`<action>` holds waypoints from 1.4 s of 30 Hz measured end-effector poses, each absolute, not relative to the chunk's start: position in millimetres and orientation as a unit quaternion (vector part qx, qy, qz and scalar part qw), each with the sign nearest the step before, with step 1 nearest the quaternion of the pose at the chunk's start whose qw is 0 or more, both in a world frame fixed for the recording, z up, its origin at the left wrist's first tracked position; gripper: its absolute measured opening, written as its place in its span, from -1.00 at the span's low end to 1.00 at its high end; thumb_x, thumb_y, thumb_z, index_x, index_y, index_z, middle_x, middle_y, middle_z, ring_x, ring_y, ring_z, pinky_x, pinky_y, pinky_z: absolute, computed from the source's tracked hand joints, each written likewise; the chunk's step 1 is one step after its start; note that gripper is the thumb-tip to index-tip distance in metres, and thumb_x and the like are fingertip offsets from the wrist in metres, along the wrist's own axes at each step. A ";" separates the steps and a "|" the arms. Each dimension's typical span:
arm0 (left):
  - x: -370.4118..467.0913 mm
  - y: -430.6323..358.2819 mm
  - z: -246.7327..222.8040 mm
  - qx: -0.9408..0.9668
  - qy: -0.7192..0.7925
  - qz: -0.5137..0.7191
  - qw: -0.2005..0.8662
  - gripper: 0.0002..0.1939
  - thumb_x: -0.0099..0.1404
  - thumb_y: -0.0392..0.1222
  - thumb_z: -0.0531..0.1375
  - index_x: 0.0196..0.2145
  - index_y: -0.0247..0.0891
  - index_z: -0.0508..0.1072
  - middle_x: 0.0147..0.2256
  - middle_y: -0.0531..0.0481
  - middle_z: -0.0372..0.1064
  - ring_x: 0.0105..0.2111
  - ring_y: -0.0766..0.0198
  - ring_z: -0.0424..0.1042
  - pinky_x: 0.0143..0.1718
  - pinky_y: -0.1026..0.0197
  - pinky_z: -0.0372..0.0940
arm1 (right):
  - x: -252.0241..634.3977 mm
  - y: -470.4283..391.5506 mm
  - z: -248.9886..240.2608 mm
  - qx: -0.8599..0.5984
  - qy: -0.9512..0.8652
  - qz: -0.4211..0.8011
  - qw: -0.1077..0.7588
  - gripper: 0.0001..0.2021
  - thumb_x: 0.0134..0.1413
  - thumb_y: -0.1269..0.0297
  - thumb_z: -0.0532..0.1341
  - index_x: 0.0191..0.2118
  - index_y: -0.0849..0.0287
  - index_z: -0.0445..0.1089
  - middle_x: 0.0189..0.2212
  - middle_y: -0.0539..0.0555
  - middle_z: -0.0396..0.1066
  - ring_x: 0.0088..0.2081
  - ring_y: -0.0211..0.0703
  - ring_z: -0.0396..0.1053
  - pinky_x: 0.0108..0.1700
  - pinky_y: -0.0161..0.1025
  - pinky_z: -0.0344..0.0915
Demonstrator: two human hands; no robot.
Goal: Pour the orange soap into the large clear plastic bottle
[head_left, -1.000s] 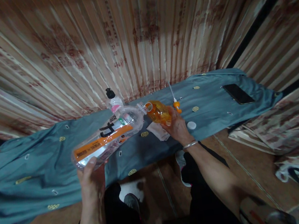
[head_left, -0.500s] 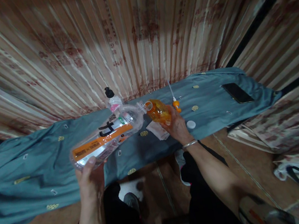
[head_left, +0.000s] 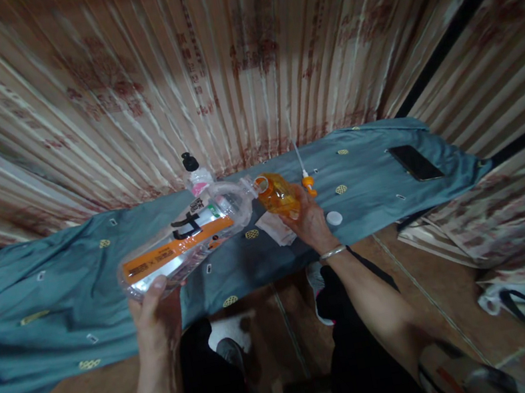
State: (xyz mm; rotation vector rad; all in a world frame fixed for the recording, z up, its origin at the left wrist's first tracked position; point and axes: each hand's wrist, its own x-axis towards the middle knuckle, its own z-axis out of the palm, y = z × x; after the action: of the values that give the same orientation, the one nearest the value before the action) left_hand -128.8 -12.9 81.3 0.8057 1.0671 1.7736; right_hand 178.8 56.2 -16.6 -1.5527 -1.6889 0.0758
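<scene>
Drips could be landing on the cloth-covered surface [head_left: 73, 277] if the clear bottle [head_left: 183, 237] and the amber bottle [head_left: 280, 195] are slipping out of line at their mouths, both being held freehand. Above that surface, the clear bottle is slanting, its long axis running from near left to far right, neck pointing right; the left hand [head_left: 157, 313] is gripping its base end. The right hand [head_left: 310, 222] is holding the amber bottle, its open mouth facing left toward that neck; whether the rims are touching, I cannot tell.
</scene>
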 end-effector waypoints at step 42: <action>-127.2 -14.0 87.3 0.340 0.417 0.724 0.432 -0.43 -0.16 -0.10 0.59 -0.12 -0.17 0.66 -0.21 0.02 0.64 -0.30 0.24 0.54 -0.45 0.33 0.36 | 174.0 55.8 -17.2 -0.617 -0.665 0.029 0.420 -0.22 0.21 0.18 0.37 0.43 0.29 0.08 0.29 0.43 0.37 0.32 0.25 0.37 0.33 0.20 0.37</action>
State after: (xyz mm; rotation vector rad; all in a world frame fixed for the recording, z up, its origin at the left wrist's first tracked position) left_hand -127.2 -14.0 87.3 0.8464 1.0385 1.8063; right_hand 174.0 55.8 -17.2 -1.5455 -1.6661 0.0719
